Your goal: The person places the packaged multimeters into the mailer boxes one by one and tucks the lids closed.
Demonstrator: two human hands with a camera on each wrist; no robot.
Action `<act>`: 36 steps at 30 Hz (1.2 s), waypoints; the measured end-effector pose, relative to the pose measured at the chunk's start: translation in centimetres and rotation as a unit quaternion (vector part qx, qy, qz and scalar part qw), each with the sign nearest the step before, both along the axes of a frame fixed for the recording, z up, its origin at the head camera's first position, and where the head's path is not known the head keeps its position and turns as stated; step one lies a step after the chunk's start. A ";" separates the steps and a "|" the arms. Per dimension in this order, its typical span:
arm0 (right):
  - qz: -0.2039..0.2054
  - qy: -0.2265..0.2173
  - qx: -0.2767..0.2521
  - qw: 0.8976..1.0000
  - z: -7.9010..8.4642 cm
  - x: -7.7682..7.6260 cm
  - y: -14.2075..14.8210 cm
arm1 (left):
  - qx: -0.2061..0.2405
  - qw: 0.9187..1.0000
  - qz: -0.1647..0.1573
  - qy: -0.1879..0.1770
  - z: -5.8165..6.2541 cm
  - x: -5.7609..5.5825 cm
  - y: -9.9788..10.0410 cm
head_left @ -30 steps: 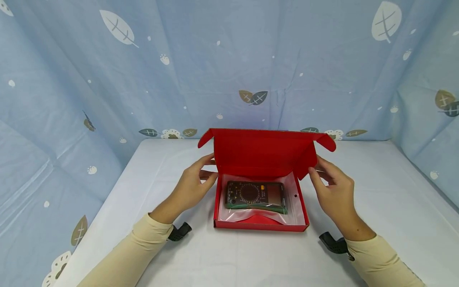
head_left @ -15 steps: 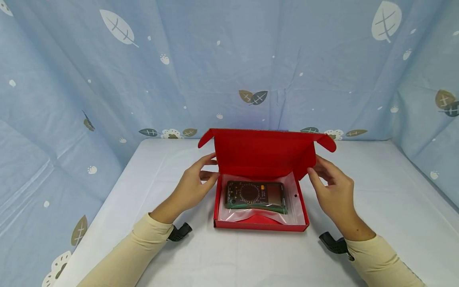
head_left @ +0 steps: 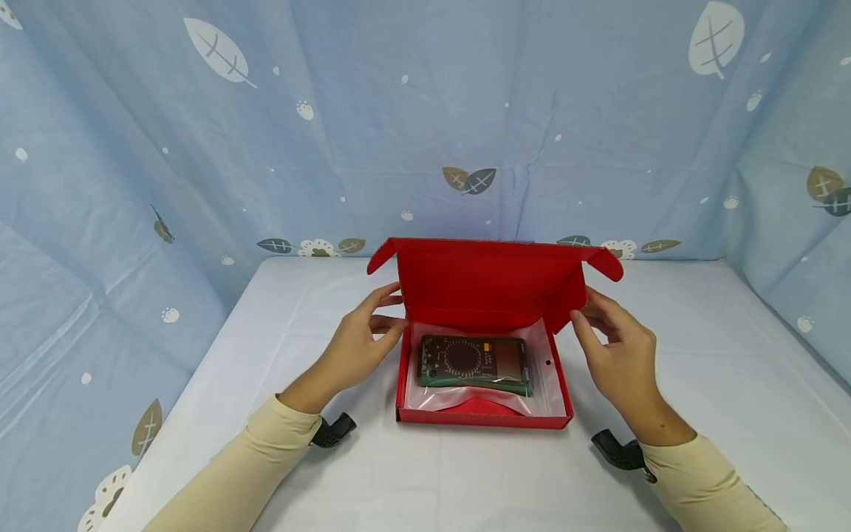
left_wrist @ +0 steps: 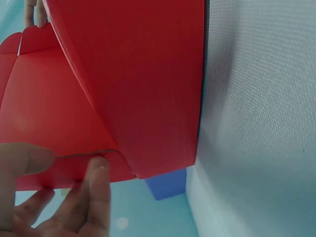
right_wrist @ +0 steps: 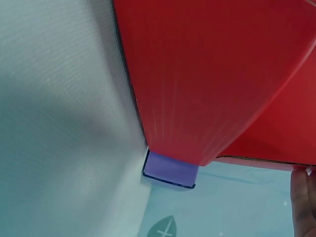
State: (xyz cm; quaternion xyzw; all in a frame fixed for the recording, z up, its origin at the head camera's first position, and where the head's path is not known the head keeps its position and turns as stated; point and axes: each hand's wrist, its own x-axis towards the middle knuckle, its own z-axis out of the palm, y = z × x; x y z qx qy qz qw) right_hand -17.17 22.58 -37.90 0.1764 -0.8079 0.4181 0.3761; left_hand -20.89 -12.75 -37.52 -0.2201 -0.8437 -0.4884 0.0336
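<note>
A red cardboard box [head_left: 482, 420] lies on the table with its lid [head_left: 485, 281] raised at the back. Inside is a dark digital multimeter [head_left: 459, 358] with a round dial and green edging, in a clear plastic bag [head_left: 548, 388]. My left hand [head_left: 355, 343] pinches the lid's left side flap [left_wrist: 79, 173], thumb on one face and fingers on the other. At the opposite end, my right hand [head_left: 618, 355] holds the right side flap [head_left: 568, 299], its thumb at the front edge and its other fingers partly hidden behind. Only some right fingertips [right_wrist: 300, 197] show in the right wrist view.
A purple-blue block-like object [right_wrist: 170, 169] sits behind the box, mostly hidden from the head view. White cloth covers the table [head_left: 439, 473]. A patterned blue curtain [head_left: 425, 111] hangs behind. Black wrist cameras [head_left: 621, 451] stick out below both wrists.
Both hands' fingertips have shifted very slightly inward, and the side flaps with them. The box, raised lid and multimeter look the same.
</note>
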 end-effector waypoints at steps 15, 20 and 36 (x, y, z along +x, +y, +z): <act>-0.005 0.001 0.005 1.000 0.0 0.0 -0.1 | -0.042 0.999 0.028 0.014 -0.9 -0.5 0.0; -0.002 0.000 0.003 1.000 0.1 0.1 -0.1 | -0.033 0.999 0.030 0.012 -1.0 -0.5 0.1; -0.005 -0.010 0.007 1.000 -0.1 0.2 -0.1 | -0.030 0.999 0.017 0.001 -0.9 -0.6 -0.2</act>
